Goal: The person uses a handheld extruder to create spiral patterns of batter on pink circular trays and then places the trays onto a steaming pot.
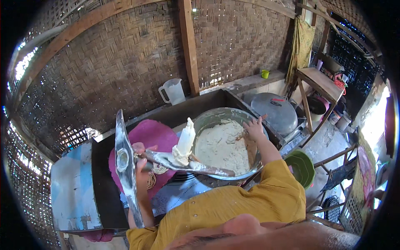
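Note:
My left hand (pixel 143 156) is closed round a dough-smeared wooden press, with its fingers partly hidden. One part of the press (pixel 127 179) is a long bar with a round hole. The other part, a wooden bar (pixel 208 168), carries an upright plunger (pixel 186 139) caked in pale dough. My right hand (pixel 255 128) is at the right inner side of a large metal basin (pixel 210 116), its fingers spread. Pale dough (pixel 221 143) fills the basin's bottom; whether my palm touches it, I cannot tell. Thin coiled strands (pixel 151 180) lie under my left hand.
A pink round mat (pixel 152 133) lies beneath the press. Behind it stands a clear jug (pixel 173 91). To the right are a lidded pot (pixel 273 112), a green tub (pixel 301 168) and a wooden bench (pixel 321 83). A dark trough edge (pixel 246 102) surrounds the basin.

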### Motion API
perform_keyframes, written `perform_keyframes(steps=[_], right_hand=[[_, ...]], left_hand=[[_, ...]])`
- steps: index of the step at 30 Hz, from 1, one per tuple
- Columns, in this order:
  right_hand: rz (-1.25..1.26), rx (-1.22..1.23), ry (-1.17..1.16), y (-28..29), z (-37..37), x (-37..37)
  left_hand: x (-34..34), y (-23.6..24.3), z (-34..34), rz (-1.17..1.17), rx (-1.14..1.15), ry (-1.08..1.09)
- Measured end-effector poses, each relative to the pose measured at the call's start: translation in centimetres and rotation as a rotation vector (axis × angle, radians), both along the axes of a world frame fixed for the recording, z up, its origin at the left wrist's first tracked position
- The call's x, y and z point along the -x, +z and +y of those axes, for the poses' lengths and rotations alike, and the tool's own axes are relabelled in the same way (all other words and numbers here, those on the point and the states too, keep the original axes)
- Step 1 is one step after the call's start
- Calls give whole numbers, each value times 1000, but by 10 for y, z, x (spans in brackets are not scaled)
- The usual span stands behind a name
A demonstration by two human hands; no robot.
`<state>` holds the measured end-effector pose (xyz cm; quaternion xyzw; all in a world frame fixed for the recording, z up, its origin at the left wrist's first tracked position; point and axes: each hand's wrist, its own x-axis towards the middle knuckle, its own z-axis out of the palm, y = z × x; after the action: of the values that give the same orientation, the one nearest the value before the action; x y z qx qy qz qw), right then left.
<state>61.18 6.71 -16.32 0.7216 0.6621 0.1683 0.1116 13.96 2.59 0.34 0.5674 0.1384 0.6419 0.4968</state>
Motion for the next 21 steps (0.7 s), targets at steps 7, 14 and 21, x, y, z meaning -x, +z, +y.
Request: perform_keyframes(steps=[7,14,21], right_hand=[[211,242,-67,78,-33,8],[453,424,-321,14,-26,13],[511,142,-287,-61,-5,25]], left_hand=[[-9,5,-4,-37,80,42],[-22,-12,14,9,76,-1],[-13,-14,17,-12,19,-9]])
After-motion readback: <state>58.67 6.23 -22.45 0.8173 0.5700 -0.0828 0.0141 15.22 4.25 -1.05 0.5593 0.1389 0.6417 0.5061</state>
